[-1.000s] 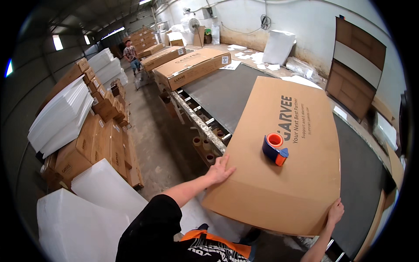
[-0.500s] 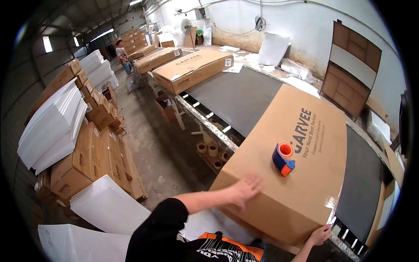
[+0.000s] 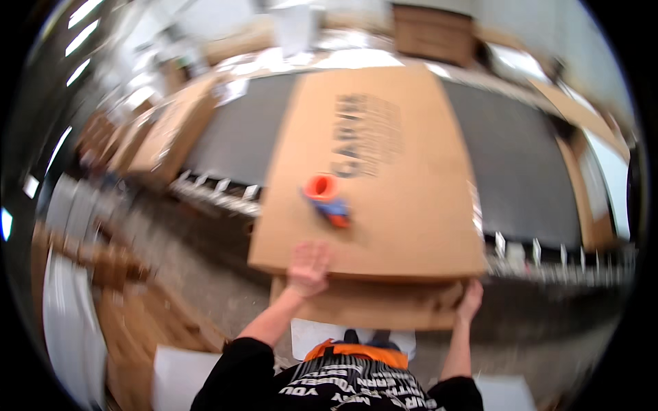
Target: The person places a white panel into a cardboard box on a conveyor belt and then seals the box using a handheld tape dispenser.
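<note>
Head view was motion-smeared, fine detail lost. Box [image 3: 404, 219] lay flat across the belt [image 3: 510, 164], long axis 12 to 6, near end overhanging at 6 o'clock. Left hand [image 3: 310, 267] was at the box's 7 o'clock, unclenched, fingers laid out on the top by the near edge, gripping nothing. Right hand [image 3: 471, 300] was at 5, against the side of a brown panel [image 3: 384, 305] below that edge; fingers too blurred, can't tell if it was grasping. Can't tell either whether the panel was the box's end wall or a flap. Dispenser [image 3: 332, 205], blue with an orange ring, sat on the box top at 8 from centre, just beyond the left hand, not touching it. Dark print [image 3: 347, 137] was toward 12. Belt showed at 9 and 3, rollers [image 3: 537, 252] along its near edge at 4. Other boxes [image 3: 179, 127] sat at 10, white sheets [image 3: 68, 308] at 8, cardboard [image 3: 433, 35] at 1.
</note>
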The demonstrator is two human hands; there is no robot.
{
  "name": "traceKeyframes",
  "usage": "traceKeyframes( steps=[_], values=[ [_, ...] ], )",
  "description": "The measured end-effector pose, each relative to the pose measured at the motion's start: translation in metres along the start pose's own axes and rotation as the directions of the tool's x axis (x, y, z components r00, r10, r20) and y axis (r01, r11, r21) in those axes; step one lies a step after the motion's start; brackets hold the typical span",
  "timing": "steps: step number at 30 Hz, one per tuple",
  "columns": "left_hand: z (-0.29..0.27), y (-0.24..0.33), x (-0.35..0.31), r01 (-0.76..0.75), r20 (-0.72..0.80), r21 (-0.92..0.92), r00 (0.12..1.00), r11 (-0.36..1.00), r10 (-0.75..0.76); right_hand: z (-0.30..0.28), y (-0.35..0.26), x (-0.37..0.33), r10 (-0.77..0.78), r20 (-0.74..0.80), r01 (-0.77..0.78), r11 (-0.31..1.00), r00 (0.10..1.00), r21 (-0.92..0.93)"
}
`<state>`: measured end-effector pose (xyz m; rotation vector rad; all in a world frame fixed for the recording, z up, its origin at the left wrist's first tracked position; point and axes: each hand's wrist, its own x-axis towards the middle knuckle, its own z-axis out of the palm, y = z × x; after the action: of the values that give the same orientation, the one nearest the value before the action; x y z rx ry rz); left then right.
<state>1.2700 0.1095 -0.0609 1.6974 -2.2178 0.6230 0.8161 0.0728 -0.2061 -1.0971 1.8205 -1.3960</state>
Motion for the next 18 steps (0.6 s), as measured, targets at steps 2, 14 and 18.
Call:
traceKeyframes(
  steps=[2, 14, 18],
  values=[
    [-0.006, -0.008, -0.010, 0.035, -0.003, -0.037, 0.999, 0.999, -0.035, -0.012, -0.012, -0.033, 0.563, 0.276, -0.589, 0.808, 0.779, 0.013],
    [-0.074, 0.035, 0.064, -0.226, 0.429, -0.181, 0.858, 0.957, 0.283, -0.002, -0.184, 0.009, 0.579, 0.622, -0.826, 0.176, 0.527, 0.536],
    [-0.032, 0.014, 0.068, -0.331, 0.308, -0.190, 0.874, 0.924, 0.377, 0.000, -0.170, -0.029, 0.372, 0.171, -0.409, 0.851, 0.912, 0.330]
  ],
)
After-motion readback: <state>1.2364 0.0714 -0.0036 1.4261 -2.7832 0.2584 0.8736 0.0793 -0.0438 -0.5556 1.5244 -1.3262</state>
